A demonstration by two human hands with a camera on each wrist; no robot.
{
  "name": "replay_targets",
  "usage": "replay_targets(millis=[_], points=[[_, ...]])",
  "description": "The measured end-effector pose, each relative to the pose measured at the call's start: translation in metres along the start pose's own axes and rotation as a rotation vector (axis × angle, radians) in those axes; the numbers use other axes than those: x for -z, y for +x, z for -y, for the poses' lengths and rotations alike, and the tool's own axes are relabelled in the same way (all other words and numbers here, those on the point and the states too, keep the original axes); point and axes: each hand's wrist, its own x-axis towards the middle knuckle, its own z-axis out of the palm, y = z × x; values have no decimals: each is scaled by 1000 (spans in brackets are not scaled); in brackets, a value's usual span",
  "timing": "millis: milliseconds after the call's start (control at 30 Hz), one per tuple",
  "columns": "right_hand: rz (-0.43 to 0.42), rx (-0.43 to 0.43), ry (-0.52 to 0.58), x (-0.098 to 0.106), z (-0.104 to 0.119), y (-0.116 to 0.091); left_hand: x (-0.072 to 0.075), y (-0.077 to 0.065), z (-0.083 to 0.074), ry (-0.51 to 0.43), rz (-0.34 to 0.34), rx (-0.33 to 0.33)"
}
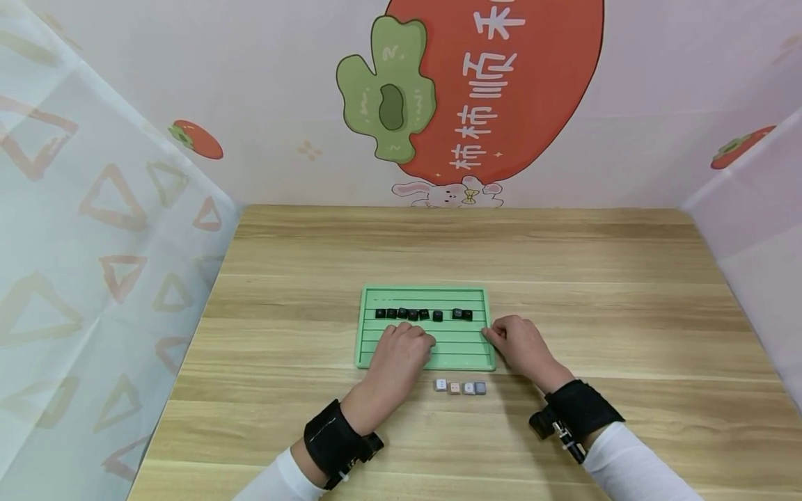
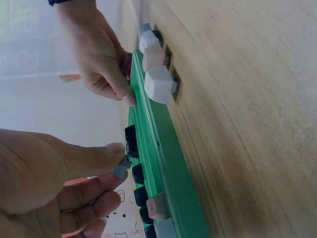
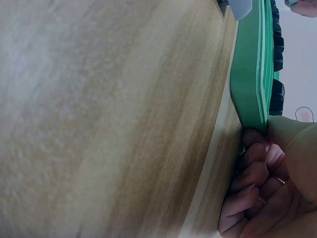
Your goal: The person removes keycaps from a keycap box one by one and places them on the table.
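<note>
A green ridged tray (image 1: pixel 464 356) lies on the table, with several black keycaps (image 1: pixel 403 313) in a row across one groove. My left hand (image 1: pixel 399 358) is over the tray's left half, pinching a small grey keycap (image 2: pixel 120 169) between thumb and a finger, close above the black row. A pink keycap (image 2: pixel 157 206) and a pale grey one (image 2: pixel 166 228) sit nearer the tray's front edge, hidden behind the left hand in the head view. My right hand (image 1: pixel 525 348) grips the tray's right edge, thumb on the rim and fingers curled against its side.
In front of the tray stands a short row of loose keycaps on the wooden table (image 1: pixel 301 292): a white one (image 1: pixel 441 385), a pinkish one (image 1: pixel 454 388), another white one (image 1: pixel 468 388) and a grey one (image 1: pixel 480 387). A printed cloth wall (image 1: pixel 282 104) rises behind the table.
</note>
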Motion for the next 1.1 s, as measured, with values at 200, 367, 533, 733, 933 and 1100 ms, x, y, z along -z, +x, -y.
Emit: replay_targets(millis=[200,367,533,733,933,1100], points=[[-1,2,-2,0,0,0,3,-3,-2,-1,3,-6],[2,1,-2,1,1,0,3,-5,-3,-16,13,-12],[6,0,-2,1,2,0,2,-7,-4,-22,19,-14],[6,-9,-4,1,1,0,1,-9,-5,-22,23,-16],[6,-8,-6,1,1,0,0,-13,-6,-25,13,-27],[2,-3,-7,1,0,0,-1,-15,-6,-35,6,-31]])
